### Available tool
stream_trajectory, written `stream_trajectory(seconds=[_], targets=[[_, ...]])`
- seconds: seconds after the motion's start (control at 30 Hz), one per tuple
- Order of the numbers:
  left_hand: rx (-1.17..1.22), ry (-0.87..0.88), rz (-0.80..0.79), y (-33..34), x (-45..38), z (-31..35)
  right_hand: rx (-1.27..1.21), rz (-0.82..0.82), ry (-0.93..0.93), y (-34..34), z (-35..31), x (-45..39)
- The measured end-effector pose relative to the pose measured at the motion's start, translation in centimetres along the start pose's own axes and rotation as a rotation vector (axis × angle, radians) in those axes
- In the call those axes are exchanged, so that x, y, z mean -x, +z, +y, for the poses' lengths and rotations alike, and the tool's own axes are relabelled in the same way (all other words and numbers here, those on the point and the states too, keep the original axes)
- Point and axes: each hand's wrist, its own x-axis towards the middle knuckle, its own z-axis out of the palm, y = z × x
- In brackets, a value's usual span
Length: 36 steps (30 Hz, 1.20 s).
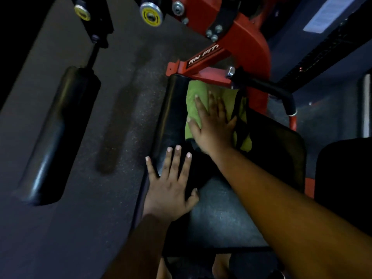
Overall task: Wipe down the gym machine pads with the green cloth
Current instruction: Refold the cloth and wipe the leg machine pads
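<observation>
Dim gym floor [112, 121] | right hand [213, 127] flat, pressing green cloth [196, 91] on pad [171, 117] | left hand [171, 190] spread, bracing near end | advice: long overlapping strokes, even pressure.

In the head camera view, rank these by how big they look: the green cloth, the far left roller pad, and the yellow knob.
1. far left roller pad
2. green cloth, partly covered by the right hand
3. yellow knob
</observation>
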Motion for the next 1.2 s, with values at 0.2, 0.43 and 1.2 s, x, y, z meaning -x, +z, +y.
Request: stream_trajectory(seconds=[0.2, 0.43, 1.2], targets=[[0.101, -0.065, 0.127, -0.1, 0.3, -0.3, 0.213, -0.128, -0.462, -0.7, 2.7, 6.2], [0.262, -0.371, 0.143, 0.1, 2.8, -1.3, 0.185, -0.002, -0.203, -1.1, -5.2, -6.0], [0.396, -0.190, 0.012, 0.8, 13.4, -2.9, 0.008, -0.018, 0.300, 4.3, 1.5, 19.2]])
